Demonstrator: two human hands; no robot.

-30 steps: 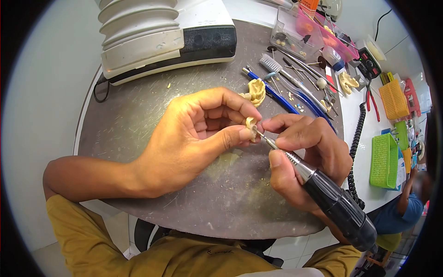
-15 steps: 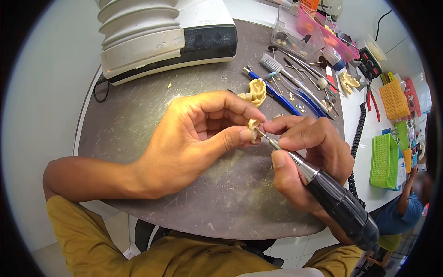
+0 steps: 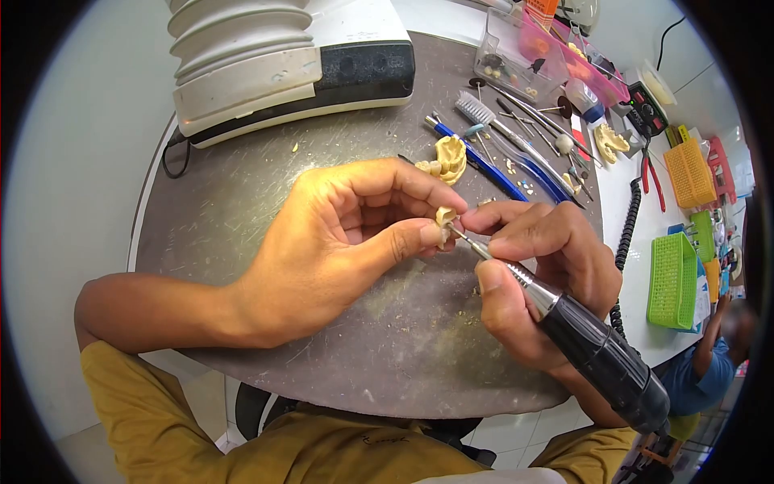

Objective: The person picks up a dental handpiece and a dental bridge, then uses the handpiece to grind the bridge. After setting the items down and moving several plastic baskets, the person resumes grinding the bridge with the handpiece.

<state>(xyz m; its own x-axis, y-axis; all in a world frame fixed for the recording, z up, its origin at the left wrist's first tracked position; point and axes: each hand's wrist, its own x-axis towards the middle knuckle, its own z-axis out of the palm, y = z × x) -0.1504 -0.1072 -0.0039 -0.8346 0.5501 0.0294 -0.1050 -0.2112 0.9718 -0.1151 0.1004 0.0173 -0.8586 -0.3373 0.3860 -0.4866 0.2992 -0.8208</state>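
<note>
Between thumb and fingers, my left hand [image 3: 339,250] pinches a small cream dental crown piece [image 3: 444,216], partly covered by the fingertips. My right hand [image 3: 548,274] grips a black and silver dental handpiece [image 3: 601,347] like a pen. The handpiece's thin bur tip meets the crown piece, and the fingertips of both hands are close together there. Just behind my left fingers lies a cream dental model [image 3: 451,160] with teeth on the grey work table [image 3: 234,185].
A dust extractor with a ribbed hose [image 3: 242,40] stands at the back left. Behind my right hand lie a toothbrush-like brush [image 3: 476,109], a blue pen-like tool [image 3: 492,171] and several burs. Green [image 3: 673,282] and orange baskets [image 3: 689,173] stand at right, with another person [image 3: 701,375] beyond.
My right hand and the handpiece have shifted very slightly right and down. The crown piece has turned or moved a touch in my left fingers.
</note>
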